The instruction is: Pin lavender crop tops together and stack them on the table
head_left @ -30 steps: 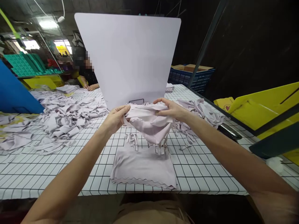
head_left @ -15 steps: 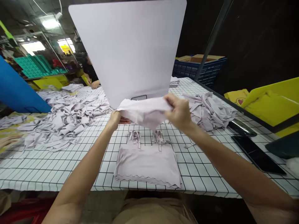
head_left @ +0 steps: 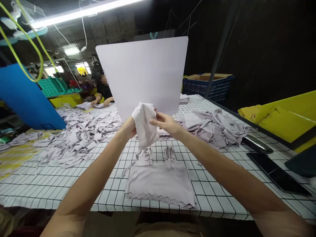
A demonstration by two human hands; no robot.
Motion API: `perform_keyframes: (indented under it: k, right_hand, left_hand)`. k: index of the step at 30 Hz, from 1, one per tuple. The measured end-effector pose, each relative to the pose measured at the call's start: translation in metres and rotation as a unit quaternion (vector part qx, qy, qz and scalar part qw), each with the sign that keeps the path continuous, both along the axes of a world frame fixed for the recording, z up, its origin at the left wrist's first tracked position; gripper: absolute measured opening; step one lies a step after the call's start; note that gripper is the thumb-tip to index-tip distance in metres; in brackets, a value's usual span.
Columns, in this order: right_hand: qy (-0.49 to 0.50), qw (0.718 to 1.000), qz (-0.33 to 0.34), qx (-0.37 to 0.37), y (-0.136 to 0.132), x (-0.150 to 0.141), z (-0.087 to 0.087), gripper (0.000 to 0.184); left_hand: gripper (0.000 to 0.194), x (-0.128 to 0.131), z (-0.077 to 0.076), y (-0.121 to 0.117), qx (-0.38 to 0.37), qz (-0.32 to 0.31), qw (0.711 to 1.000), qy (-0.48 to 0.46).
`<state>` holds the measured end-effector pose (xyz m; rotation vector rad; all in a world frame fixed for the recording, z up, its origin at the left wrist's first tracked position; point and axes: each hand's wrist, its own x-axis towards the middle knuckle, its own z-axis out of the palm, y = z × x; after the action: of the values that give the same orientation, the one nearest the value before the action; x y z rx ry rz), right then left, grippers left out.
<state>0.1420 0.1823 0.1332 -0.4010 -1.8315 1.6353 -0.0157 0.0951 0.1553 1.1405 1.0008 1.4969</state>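
Observation:
A small pale lilac fabric piece (head_left: 146, 126) hangs bunched between my two hands above the table. My left hand (head_left: 129, 127) grips its left side, with the fingers partly hidden behind the cloth. On the other side, my right hand (head_left: 165, 123) has its thumb in front and fingers behind the cloth's right edge. Below them, near the table's front edge, lies a flat stack of strappy camisole tops (head_left: 160, 184) in the same colour, with wavy hems towards me and thin straps pointing away.
Heaped fabric pieces (head_left: 86, 131) cover the left side; another pile (head_left: 214, 128) lies right. A white board (head_left: 148, 75) stands behind my hands, a blue board (head_left: 29, 95) at left. A phone-like black slab (head_left: 277, 172) rests at right. Another person (head_left: 105, 90) handles cloth at the far left.
The fabric, stretched wide between my hands before, now hangs gathered and narrower. My right hand has moved left towards my left hand. The view has tilted up.

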Motion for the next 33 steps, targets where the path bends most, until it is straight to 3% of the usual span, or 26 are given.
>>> perform_keyframes:
  k: [3,6,8,10,12,16,22,28,33]
  right_hand:
    - [0.03,0.997,0.009,-0.07,0.006,-0.011,0.0,0.042]
    - [0.033,0.998,0.015,-0.045,0.02,-0.008,0.023,0.031]
    - [-0.029,0.998,0.06,-0.007,0.026,-0.005,0.045,0.028]
    - [-0.102,0.986,0.122,0.039,0.026,-0.002,0.066,0.026]
    - [-0.137,0.975,0.158,0.081,0.023,0.001,0.082,0.025]
    - [-0.139,0.976,0.137,0.096,0.02,0.018,0.101,0.026]
    - [-0.098,0.99,0.075,0.063,0.024,0.052,0.108,0.021]
    - [-0.04,0.999,0.011,0.008,0.037,0.071,0.101,0.017]
    - [-0.116,0.989,-0.042,0.08,0.044,0.076,0.09,0.032]
  left_hand:
    - [0.029,-0.015,-0.006,-0.005,0.014,0.116,0.989,0.091]
    - [0.017,-0.035,-0.008,-0.016,-0.016,0.144,0.958,0.248]
    - [0.031,-0.039,-0.005,-0.018,-0.005,0.111,0.957,0.266]
    - [0.039,-0.032,0.0,-0.012,0.041,0.064,0.979,0.188]
    - [0.033,-0.019,0.003,-0.002,0.058,-0.011,0.993,0.102]
    - [0.038,0.001,0.006,0.008,0.035,-0.093,0.994,0.052]
    - [0.037,-0.007,0.0,-0.014,0.026,-0.105,0.991,0.08]
    - [0.039,-0.041,0.002,-0.033,0.009,-0.013,0.992,0.125]
    - [0.042,-0.064,0.016,-0.041,0.007,0.038,0.985,0.166]
